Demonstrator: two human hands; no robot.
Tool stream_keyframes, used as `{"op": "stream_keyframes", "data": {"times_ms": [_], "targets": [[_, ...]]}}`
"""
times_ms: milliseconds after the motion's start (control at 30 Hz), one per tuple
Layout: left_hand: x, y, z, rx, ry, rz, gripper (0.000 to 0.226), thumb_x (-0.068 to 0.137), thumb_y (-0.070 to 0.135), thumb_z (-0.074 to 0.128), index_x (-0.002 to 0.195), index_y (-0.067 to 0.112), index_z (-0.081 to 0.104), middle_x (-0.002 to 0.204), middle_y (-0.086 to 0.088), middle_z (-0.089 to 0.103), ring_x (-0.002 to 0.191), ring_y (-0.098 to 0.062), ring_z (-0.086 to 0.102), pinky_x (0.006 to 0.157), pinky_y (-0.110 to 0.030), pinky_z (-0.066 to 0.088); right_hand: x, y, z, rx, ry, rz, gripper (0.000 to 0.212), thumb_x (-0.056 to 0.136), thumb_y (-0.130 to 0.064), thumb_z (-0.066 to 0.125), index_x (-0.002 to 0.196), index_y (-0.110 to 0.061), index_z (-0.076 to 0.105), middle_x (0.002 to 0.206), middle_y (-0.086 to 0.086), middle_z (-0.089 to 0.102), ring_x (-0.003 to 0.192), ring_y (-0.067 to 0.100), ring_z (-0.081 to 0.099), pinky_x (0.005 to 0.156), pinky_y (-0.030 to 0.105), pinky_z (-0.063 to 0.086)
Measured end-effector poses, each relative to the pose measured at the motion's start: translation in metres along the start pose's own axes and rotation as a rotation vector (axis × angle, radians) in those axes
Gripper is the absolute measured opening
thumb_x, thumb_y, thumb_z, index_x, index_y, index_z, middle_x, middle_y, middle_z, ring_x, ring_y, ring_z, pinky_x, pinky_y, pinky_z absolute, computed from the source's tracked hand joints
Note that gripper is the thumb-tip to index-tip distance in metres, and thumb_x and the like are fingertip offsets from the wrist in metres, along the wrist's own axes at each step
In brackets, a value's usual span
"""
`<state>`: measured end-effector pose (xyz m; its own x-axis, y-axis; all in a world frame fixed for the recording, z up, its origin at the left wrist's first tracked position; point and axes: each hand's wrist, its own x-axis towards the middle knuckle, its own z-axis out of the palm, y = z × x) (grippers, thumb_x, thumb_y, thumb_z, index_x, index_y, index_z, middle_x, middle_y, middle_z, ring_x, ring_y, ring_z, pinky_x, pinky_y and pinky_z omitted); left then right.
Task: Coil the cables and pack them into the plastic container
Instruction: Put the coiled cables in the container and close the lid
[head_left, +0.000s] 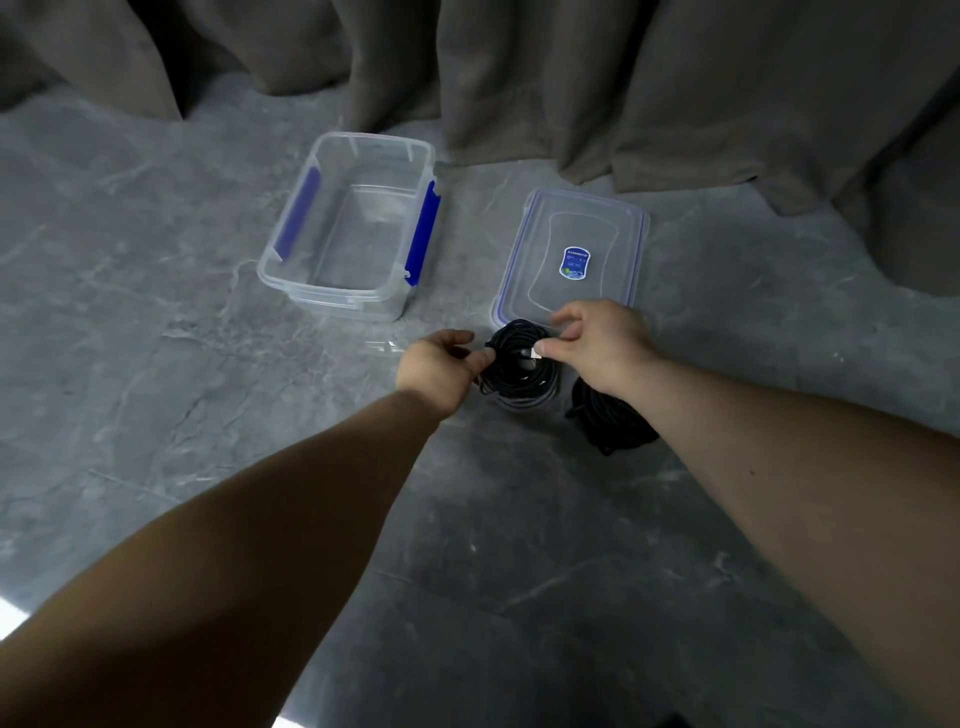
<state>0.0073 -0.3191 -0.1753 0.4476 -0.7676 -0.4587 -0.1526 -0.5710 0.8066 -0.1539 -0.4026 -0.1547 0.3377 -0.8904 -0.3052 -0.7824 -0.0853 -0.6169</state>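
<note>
Both hands work a round coil of thin black cable (522, 371) lying on the grey marble-patterned surface (156, 364), just in front of the flat clear lid (574, 249). The left hand (436, 371) pinches the coil's left edge; the right hand (597, 345) pinches the pale plug end over its middle. Tucking that stiff plug through the loops should keep the springy turns together. A second black coil (602, 421) lies beside it; the clear rectangular plastic container (353, 228) with blue latches stands empty, well apart.
</note>
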Motion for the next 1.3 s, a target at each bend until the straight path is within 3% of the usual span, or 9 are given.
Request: {"op": "stream_keyframes", "data": {"times_ms": [133, 233, 367, 500, 633, 733, 933, 1133, 1300], "targets": [[0.0, 0.01, -0.024, 0.1, 0.048, 0.096, 0.054, 0.091, 0.028, 0.067, 0.14, 0.021, 0.048, 0.113, 0.002, 0.06, 0.092, -0.011, 0.059, 0.079, -0.021, 0.044, 0.005, -0.029, 0.004, 0.169, 0.073, -0.047, 0.039, 0.08, -0.027, 0.076, 0.116, -0.014, 0.066, 0.095, 0.001, 0.067, 0.08, 0.012, 0.063, 0.067, 0.013, 0.043], [0.01, 0.012, -0.052, 0.182, 0.115, 0.118, 0.064, 0.093, 0.032, 0.063, 0.149, 0.027, 0.033, 0.109, 0.003, 0.062, 0.097, -0.017, 0.061, 0.086, -0.028, 0.049, 0.018, -0.059, 0.02, 0.237, 0.081, -0.106, 0.04, 0.08, -0.031, 0.075, 0.116, -0.016, 0.066, 0.097, 0.005, 0.069, 0.088, 0.018, 0.065, 0.082, 0.024, 0.049], [0.028, 0.002, -0.077, 0.254, 0.054, 0.01, 0.074, 0.095, 0.035, 0.058, 0.154, 0.033, 0.014, 0.131, -0.007, 0.062, 0.113, -0.027, 0.063, 0.099, -0.042, 0.049, 0.03, -0.088, 0.043, 0.306, 0.04, -0.132, 0.042, 0.083, -0.033, 0.072, 0.122, -0.018, 0.063, 0.093, 0.003, 0.063, 0.086, 0.016, 0.06, 0.083, 0.027, 0.048], [0.047, -0.001, -0.096, 0.322, -0.015, -0.02, 0.066, 0.097, 0.029, 0.056, 0.153, 0.029, 0.021, 0.13, -0.004, 0.058, 0.114, -0.028, 0.06, 0.096, -0.036, 0.048, 0.042, -0.114, 0.063, 0.333, 0.024, -0.134, 0.043, 0.09, -0.03, 0.064, 0.131, -0.018, 0.057, 0.099, 0.001, 0.062, 0.091, 0.016, 0.059, 0.085, 0.027, 0.048], [0.05, -0.011, -0.118, 0.397, 0.058, -0.018, 0.04, 0.096, 0.031, 0.053, 0.136, 0.025, 0.047, 0.121, -0.008, 0.064, 0.1, -0.026, 0.061, 0.08, -0.032, 0.05, 0.04, -0.126, 0.078, 0.189, 0.006, -0.158, 0.045, 0.096, -0.03, 0.055, 0.139, -0.021, 0.047, 0.129, 0.004, 0.054, 0.113, 0.018, 0.055, 0.084, 0.022, 0.038], [0.04, -0.024, -0.14, 0.444, 0.145, -0.032, 0.031, 0.099, 0.037, 0.048, 0.124, 0.021, 0.055, 0.113, -0.009, 0.066, 0.092, -0.027, 0.06, 0.073, -0.031, 0.046, 0.039, -0.133, 0.085, 0.09, 0.078, -0.193, 0.047, 0.095, -0.033, 0.055, 0.14, -0.022, 0.046, 0.139, 0.002, 0.041, 0.123, 0.02, 0.046, 0.097, 0.025, 0.035], [0.021, -0.047, -0.18, 0.567, 0.209, -0.099, 0.026, 0.1, 0.021, 0.044, 0.12, 0.01, 0.057, 0.116, -0.017, 0.065, 0.107, -0.036, 0.06, 0.087, -0.038, 0.047, 0.026, -0.143, 0.106, -0.33, 0.056, -0.363, 0.046, 0.094, -0.043, 0.052, 0.136, -0.024, 0.05, 0.154, -0.002, 0.025, 0.141, 0.025, 0.014, 0.115, 0.037, 0.021], [0.001, -0.071, -0.204, 0.58, 0.24, -0.164, 0.044, 0.1, 0.02, 0.041, 0.143, 0.024, 0.041, 0.129, -0.013, 0.056, 0.105, -0.032, 0.06, 0.083, -0.034, 0.048, 0.008, -0.151, 0.116, -0.515, -0.047, -0.272, 0.068, 0.092, -0.057, 0.045, 0.15, -0.028, 0.025, 0.161, 0.003, -0.004, 0.147, 0.028, -0.012, 0.118, 0.051, 0.006], [-0.017, -0.083, -0.196, 0.835, 0.308, 0.078, 0.063, 0.097, 0.048, 0.043, 0.153, 0.033, 0.019, 0.154, -0.011, 0.022, 0.141, -0.033, 0.025, 0.112, -0.046, 0.03, -0.001, -0.149, 0.125, -0.524, -0.227, -0.252, 0.077, 0.091, -0.063, 0.042, 0.153, -0.028, 0.013, 0.162, 0.006, -0.002, 0.148, 0.027, -0.001, 0.119, 0.046, 0.006]]}}
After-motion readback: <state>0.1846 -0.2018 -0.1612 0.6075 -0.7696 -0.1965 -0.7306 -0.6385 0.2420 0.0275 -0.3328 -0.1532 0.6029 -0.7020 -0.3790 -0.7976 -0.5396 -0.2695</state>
